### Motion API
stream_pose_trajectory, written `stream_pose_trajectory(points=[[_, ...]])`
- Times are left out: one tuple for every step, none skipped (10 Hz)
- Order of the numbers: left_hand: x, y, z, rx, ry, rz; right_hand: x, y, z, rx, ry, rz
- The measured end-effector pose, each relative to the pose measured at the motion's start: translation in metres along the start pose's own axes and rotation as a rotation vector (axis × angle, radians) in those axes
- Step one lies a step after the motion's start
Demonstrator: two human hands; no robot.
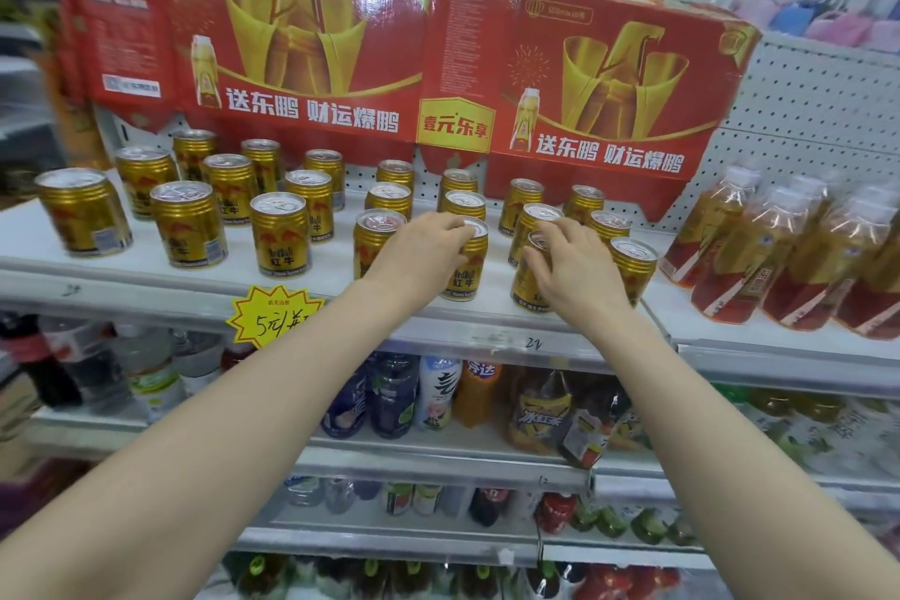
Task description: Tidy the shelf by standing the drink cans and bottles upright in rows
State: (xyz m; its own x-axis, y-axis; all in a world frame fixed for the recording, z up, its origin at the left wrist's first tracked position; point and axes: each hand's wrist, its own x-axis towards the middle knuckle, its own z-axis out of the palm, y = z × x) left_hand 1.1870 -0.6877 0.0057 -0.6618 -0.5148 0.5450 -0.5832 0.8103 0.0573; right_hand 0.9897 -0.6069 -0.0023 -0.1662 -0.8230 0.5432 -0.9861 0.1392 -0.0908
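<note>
Two grips work at the front of the white shelf [146,270]. The left grip [428,249] curls its fingers over the rim of one upright gold Red Bull can [470,273], holding it by the top. The right grip [579,268] closes round the top of the neighbouring can [526,283], also upright. Other gold cans [280,234] stand in loose rows behind both grips and left of the left grip. Amber drink bottles [779,249] stand right of the right grip. A red cardboard display [316,39] rises behind.
</note>
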Motion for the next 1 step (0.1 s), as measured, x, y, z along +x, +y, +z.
stream_pose_trajectory(points=[[-0.016, 0.0016, -0.0086, -0.021, 0.089, 0.058, -0.0017, -0.0097, -0.0559, 0.129, 0.265, -0.036]])
